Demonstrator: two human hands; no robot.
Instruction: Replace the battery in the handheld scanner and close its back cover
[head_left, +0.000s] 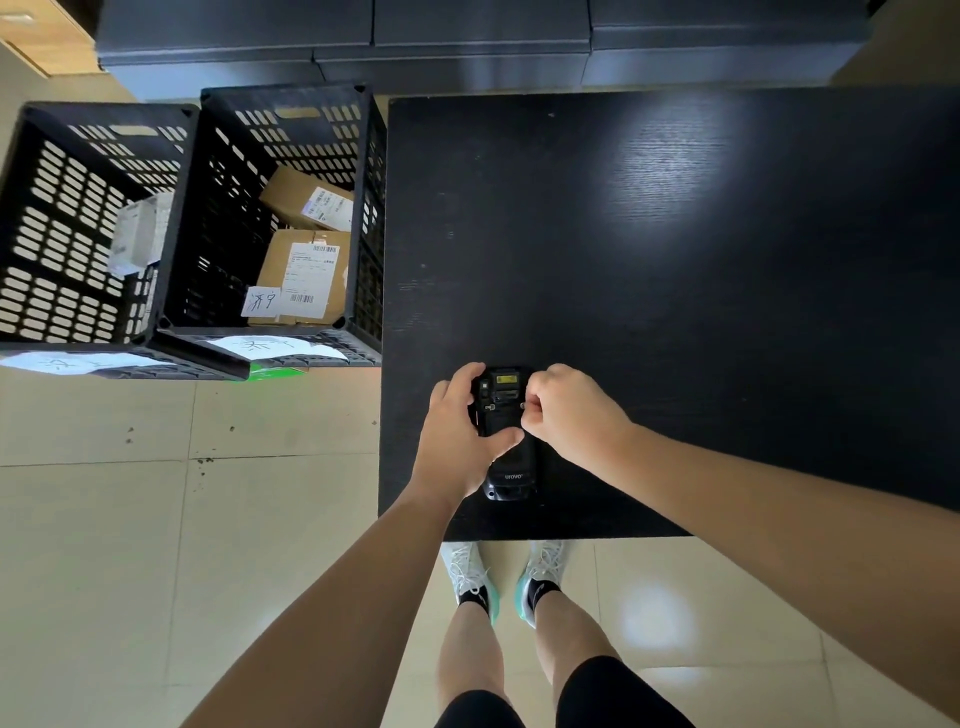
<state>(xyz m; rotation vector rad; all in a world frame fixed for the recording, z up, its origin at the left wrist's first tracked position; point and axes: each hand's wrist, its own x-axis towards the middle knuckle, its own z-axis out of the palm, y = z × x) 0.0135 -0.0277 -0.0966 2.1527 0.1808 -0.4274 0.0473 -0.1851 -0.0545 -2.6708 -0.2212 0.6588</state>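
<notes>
Scanner (506, 441) face-down on the table (675, 312), clamped steady by the left hand (460, 441) (thumb across its back), right hand (563, 410) curled, pinching a latch.

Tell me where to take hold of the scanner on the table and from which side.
Take the scanner across its narrow waist, coming from above with fingers on the two long edges. It lies flat, back up, on the black table, so only the sides offer a grip. The left hand already clamps it so; the right hand works at its upper right edge.
</notes>
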